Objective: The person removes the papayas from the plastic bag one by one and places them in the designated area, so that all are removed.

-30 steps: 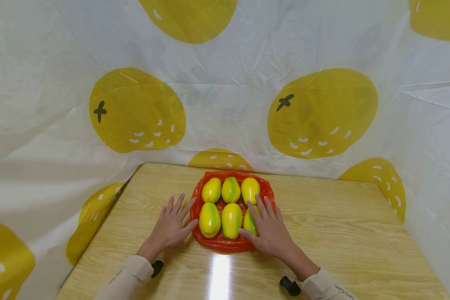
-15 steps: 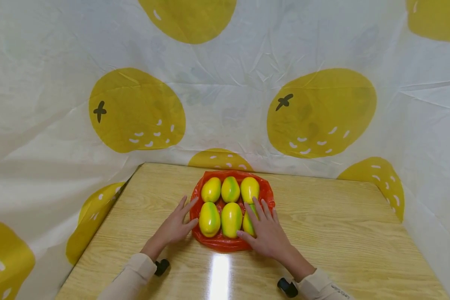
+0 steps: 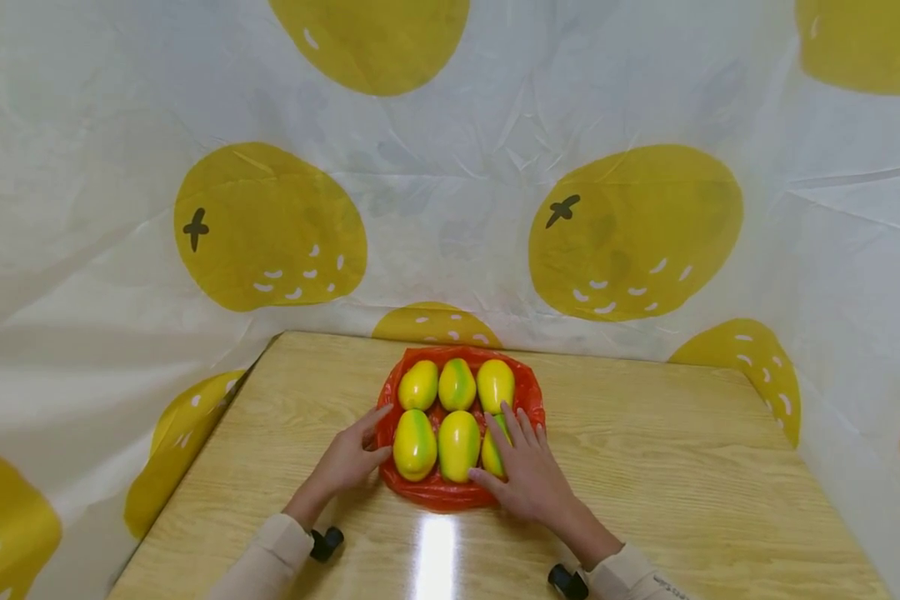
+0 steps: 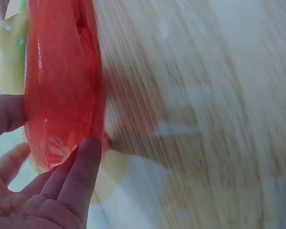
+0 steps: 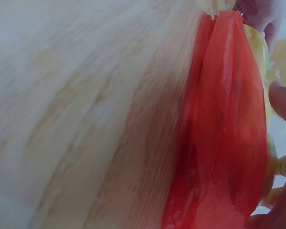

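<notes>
- Saw the white fruit-print cloth (image 3: 450, 217) hung behind and along the sides; judged it no obstacle.
- Noted the wooden tabletop (image 3: 660, 450) beneath, with a bright glare streak (image 3: 435, 558) at its near side.
- Found the crumpled red plastic bag (image 3: 437, 502) toward the back of the tabletop, spread open around its contents, unmoved on the wood since a second earlier.
- Marked the main change at the left hand (image 3: 348, 460): drew in from a wide spread to the bag's left side. Showed thumb and fingers apart, fingertips against the plastic. Judged this a closer side contact, though on loose, foldable film.
- Saw little change in the right hand (image 3: 534, 482), fingers apart and extended over the bag's right side. Could not tell whether pressing or just above.
- Counted 6 mangoes (image 3: 457, 446) inside the bag, in 2 rows of 3, with the front right mango (image 3: 491, 457) partly covered by the right hand.
- Noticed 2 black wrist devices (image 3: 327, 543) near the sleeve cuffs (image 3: 285, 540), apart from the mangoes.
</notes>
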`<state>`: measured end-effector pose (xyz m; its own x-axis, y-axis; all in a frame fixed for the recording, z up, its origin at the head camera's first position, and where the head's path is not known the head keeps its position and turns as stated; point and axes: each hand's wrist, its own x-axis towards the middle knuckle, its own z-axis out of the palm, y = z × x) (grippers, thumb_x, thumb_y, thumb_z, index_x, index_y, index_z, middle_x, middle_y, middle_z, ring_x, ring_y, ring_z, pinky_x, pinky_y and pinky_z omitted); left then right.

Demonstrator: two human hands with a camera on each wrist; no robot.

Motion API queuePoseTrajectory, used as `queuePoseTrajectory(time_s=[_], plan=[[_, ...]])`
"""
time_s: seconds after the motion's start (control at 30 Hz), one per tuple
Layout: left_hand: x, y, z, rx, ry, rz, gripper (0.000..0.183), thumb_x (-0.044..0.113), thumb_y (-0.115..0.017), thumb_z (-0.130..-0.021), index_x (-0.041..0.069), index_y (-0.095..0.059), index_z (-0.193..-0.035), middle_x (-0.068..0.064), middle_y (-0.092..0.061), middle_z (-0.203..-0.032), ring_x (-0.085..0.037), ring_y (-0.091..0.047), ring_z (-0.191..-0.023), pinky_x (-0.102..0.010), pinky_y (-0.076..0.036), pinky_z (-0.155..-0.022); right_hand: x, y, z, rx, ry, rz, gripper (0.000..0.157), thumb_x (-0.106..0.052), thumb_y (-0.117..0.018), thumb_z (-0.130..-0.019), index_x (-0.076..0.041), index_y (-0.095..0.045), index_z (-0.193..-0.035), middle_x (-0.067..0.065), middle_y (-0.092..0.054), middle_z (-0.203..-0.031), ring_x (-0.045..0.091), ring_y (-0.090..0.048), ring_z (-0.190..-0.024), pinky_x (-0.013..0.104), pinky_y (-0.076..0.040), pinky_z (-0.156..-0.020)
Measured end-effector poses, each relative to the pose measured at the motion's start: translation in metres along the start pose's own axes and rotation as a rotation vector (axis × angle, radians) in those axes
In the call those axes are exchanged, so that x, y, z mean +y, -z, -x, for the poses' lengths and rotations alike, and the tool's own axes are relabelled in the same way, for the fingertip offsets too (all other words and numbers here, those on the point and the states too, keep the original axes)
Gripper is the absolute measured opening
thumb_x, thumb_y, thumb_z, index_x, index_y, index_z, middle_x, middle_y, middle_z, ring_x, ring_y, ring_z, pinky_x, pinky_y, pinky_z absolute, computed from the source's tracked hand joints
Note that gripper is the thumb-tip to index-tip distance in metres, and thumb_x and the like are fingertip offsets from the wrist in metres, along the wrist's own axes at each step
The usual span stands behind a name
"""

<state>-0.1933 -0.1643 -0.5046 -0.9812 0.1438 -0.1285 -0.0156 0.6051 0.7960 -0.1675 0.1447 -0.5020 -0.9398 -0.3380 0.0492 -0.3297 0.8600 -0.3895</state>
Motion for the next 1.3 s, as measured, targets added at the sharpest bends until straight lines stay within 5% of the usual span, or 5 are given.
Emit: queuePoseTrajectory(time_s=[0.27, 0.4, 0.63, 0.77, 1.3], plan=[[0.002, -0.004, 0.000, 0.022, 0.018, 0.027, 0.071, 0.009, -0.071, -0.094, 0.020, -0.046, -0.159, -0.021, -0.030, -0.170, -0.043, -0.055, -0.138, -0.043, -0.063, -0.086, 0.003, -0.007, 0.001, 0.041, -0.022, -0.023, 0.089, -0.063, -0.059, -0.097, -0.012, -0.031, -0.165, 0.019, -0.021, -0.174, 0.046, -0.019, -0.160, 0.068, -0.018, -0.126], [0.000, -0.007, -0.001, 0.020, 0.011, 0.066, 0.073, 0.005, -0.070, -0.092, 0.018, -0.046, -0.159, -0.022, -0.029, -0.170, -0.034, -0.067, -0.111, -0.031, -0.057, -0.061, 0.003, -0.008, 0.002, 0.063, -0.028, -0.036, 0.089, -0.060, -0.061, -0.097, -0.010, -0.032, -0.164, 0.020, -0.022, -0.173, 0.045, -0.020, -0.159, 0.066, -0.020, -0.127], [-0.005, -0.010, 0.002, 0.051, -0.025, 0.030, 0.072, 0.004, -0.070, -0.090, 0.014, -0.047, -0.158, -0.022, -0.032, -0.169, -0.043, -0.036, -0.153, -0.048, -0.054, -0.107, 0.004, -0.013, 0.003, 0.089, -0.046, -0.038, 0.088, -0.055, -0.068, -0.094, -0.006, -0.037, -0.161, 0.021, -0.029, -0.170, 0.041, -0.029, -0.157, 0.062, -0.026, -0.126], [-0.004, -0.010, 0.003, 0.053, -0.023, 0.031, 0.073, 0.002, -0.070, -0.089, 0.013, -0.048, -0.157, -0.023, -0.032, -0.169, -0.045, -0.041, -0.150, -0.031, -0.058, -0.083, 0.004, -0.014, 0.004, 0.097, -0.065, -0.029, 0.087, -0.049, -0.073, -0.092, -0.006, -0.040, -0.159, 0.020, -0.031, -0.169, 0.041, -0.033, -0.155, 0.059, -0.034, -0.124], [-0.004, -0.012, 0.002, 0.040, -0.012, 0.069, 0.075, -0.002, -0.068, -0.088, 0.015, -0.047, -0.158, -0.022, -0.029, -0.170, -0.041, -0.054, -0.137, -0.024, -0.054, -0.065, -0.001, -0.014, 0.004, 0.216, -0.078, -0.103, 0.073, -0.028, -0.077, -0.089, -0.007, -0.050, -0.154, 0.019, -0.041, -0.164, 0.039, -0.050, -0.143, 0.059, -0.048, -0.112]])
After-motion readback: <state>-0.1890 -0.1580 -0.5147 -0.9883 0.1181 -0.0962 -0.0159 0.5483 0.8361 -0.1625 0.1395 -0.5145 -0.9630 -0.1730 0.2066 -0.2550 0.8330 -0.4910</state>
